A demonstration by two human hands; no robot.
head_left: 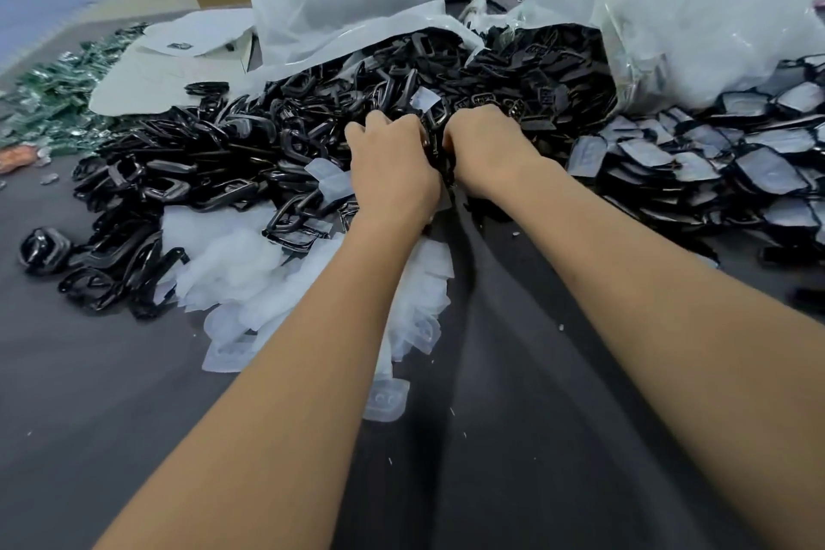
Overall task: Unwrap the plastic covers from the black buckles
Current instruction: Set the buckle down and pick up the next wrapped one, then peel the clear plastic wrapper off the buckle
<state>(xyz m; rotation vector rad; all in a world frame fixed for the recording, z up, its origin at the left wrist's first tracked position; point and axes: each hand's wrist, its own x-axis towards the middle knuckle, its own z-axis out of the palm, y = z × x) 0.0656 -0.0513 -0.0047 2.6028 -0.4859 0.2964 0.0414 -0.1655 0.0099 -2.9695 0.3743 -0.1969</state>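
Both hands are closed together on one buckle (432, 143) at mid-table: my left hand (389, 165) and right hand (484, 147) curl round it from either side, knuckles up, almost touching. Fingertips are hidden, so I cannot tell whether its cover is on or partly off.

Head view, findings: the buckle sits at the near edge of the bare pile (214, 165), which spreads left across the table (111, 415). Wrapped buckles (714, 161) lie to the right, well apart from the bare ones. Shed covers (250, 268) lie heaped under my left forearm. Two large bags (696, 4) stand open behind.

Handling, as judged: the buckle is rigid, glossy and likely slippery, light enough for one hand. The cover is thin, soft film, easily torn. Best hold is the stiff frame in one hand, with the other pinching the film's loose edge and peeling away.
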